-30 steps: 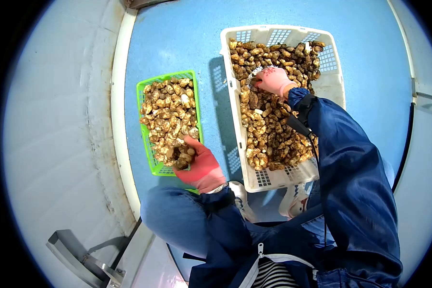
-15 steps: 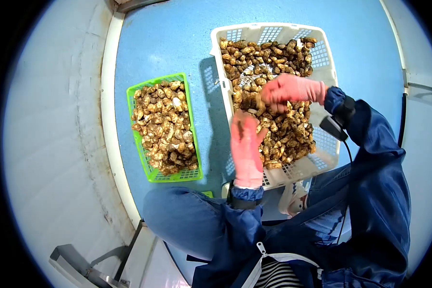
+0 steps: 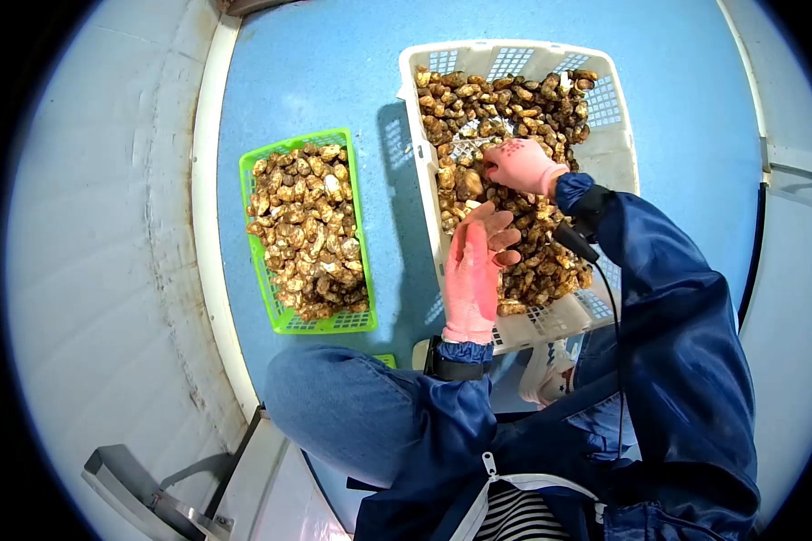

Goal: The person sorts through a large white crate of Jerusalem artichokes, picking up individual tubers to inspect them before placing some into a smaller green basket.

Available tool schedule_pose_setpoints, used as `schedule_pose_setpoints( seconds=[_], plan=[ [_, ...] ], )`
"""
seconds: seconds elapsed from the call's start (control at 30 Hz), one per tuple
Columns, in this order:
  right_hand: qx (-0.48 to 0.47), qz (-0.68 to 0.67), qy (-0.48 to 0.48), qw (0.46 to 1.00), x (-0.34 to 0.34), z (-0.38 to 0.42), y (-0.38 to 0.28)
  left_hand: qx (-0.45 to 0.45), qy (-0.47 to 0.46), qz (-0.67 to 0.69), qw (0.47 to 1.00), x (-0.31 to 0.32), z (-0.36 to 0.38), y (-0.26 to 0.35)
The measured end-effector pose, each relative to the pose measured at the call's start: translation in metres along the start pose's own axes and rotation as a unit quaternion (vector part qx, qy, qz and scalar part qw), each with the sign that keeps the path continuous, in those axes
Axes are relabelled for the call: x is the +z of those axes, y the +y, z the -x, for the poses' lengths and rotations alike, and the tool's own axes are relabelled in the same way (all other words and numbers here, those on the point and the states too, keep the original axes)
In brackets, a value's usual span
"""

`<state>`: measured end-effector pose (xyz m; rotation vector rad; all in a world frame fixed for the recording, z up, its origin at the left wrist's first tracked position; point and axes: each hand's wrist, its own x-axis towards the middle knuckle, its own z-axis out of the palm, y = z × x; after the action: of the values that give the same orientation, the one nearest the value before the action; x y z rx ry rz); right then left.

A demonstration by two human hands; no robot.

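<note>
My right hand (image 3: 521, 166), in a pink glove, is curled down over the pile in the large white crate (image 3: 607, 162); its fingertips are turned away, and I cannot tell what they hold. My left hand (image 3: 475, 279), gloved the same way, hovers over the crate's near left side, palm turned to the right with its fingers apart. Knobbly brown-and-cream pieces (image 3: 550, 261), like small tubers or mushrooms, lie heaped in the crate. A larger brown piece (image 3: 468, 185) rests just left of my right hand.
To the left on the blue floor (image 3: 289, 81) stands a green basket (image 3: 359, 225) filled with similar pieces (image 3: 307, 225). A pale wall (image 3: 108, 225) runs along the left. My bent knee (image 3: 334, 397) is close to the basket's near end. A black cable (image 3: 619, 361) hangs along my right sleeve.
My right hand has shifted slightly up and left over the pile, its forearm swinging inward. My left hand has turned its palm more into view, its fingers spread.
</note>
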<state>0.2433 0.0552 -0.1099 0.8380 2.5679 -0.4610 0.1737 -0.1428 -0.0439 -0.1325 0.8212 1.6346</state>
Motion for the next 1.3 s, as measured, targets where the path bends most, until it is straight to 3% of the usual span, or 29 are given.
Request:
schedule_pose_setpoints(
  seconds=[0.1,0.17,0.2,0.23,0.27,0.33,0.37,0.43,0.57,0.63,0.67,0.77,0.83,0.9,0.93,0.97,1.03,1.17,1.23,1.27,1.3],
  plan=[
    [-0.004,-0.079,-0.065,0.995,-0.032,0.021,0.004,-0.053,0.066,-0.015,0.996,-0.010,-0.005,-0.007],
    [0.034,-0.236,-0.226,0.944,-0.049,0.036,0.004,-0.058,0.095,-0.005,0.994,-0.015,-0.003,-0.011],
    [0.044,-0.308,-0.342,0.887,-0.054,0.037,-0.001,-0.044,0.110,0.000,0.993,-0.017,-0.002,-0.014],
    [0.061,-0.291,-0.372,0.879,-0.063,0.046,-0.003,-0.031,0.126,0.005,0.992,-0.019,-0.001,-0.018],
    [0.015,-0.200,-0.281,0.938,-0.058,0.040,-0.004,-0.031,0.126,0.005,0.992,-0.018,-0.001,-0.018],
    [-0.033,-0.049,-0.053,0.997,-0.039,0.021,-0.005,-0.038,0.134,0.017,0.990,-0.015,0.000,-0.020],
    [0.011,-0.126,-0.019,0.992,-0.037,0.007,-0.012,-0.037,0.133,0.016,0.990,-0.014,-0.001,-0.021],
    [0.049,0.005,-0.021,0.999,-0.016,-0.025,-0.023,-0.053,0.136,0.028,0.989,-0.015,0.000,-0.021],
    [0.108,0.014,-0.096,0.989,-0.006,-0.036,-0.038,-0.061,0.137,-0.001,0.989,-0.017,0.001,-0.021],
    [0.097,-0.088,-0.024,0.991,-0.011,-0.019,-0.024,-0.057,0.125,-0.009,0.991,-0.019,-0.001,-0.027],
    [0.091,-0.161,-0.040,0.982,-0.014,-0.009,-0.019,-0.047,0.153,-0.006,0.987,-0.016,-0.002,-0.029],
    [0.014,-0.238,-0.188,0.953,-0.058,0.045,-0.036,-0.035,0.203,0.014,0.978,-0.014,-0.005,-0.036],
    [-0.044,-0.377,-0.288,0.879,-0.071,0.068,-0.038,-0.012,0.168,0.067,0.983,-0.019,-0.009,-0.040],
    [0.025,-0.312,-0.217,0.925,-0.065,0.050,-0.029,-0.040,0.131,0.047,0.989,-0.017,-0.005,-0.037],
    [0.002,-0.217,-0.080,0.973,-0.052,0.036,-0.013,-0.044,0.118,0.061,0.990,-0.018,-0.004,-0.038],
    [0.038,-0.117,-0.008,0.992,-0.043,0.020,-0.006,-0.046,0.105,0.075,0.991,-0.020,-0.003,-0.039],
    [0.067,-0.006,0.048,0.997,-0.007,-0.007,0.013,-0.048,0.112,0.056,0.991,-0.012,-0.002,-0.034],
    [0.071,0.061,-0.034,0.995,-0.008,-0.012,0.002,-0.036,0.116,0.027,0.992,-0.011,0.000,-0.028],
    [0.108,-0.212,0.001,0.971,-0.017,0.001,0.006,-0.019,0.130,0.018,0.991,-0.014,-0.002,-0.031],
    [0.115,-0.462,-0.061,0.877,-0.023,0.013,0.007,0.001,0.145,0.008,0.989,-0.015,-0.006,-0.032],
    [0.094,-0.515,-0.065,0.850,-0.031,0.024,0.004,0.001,0.145,0.011,0.989,-0.015,-0.009,-0.031]
  ],
)
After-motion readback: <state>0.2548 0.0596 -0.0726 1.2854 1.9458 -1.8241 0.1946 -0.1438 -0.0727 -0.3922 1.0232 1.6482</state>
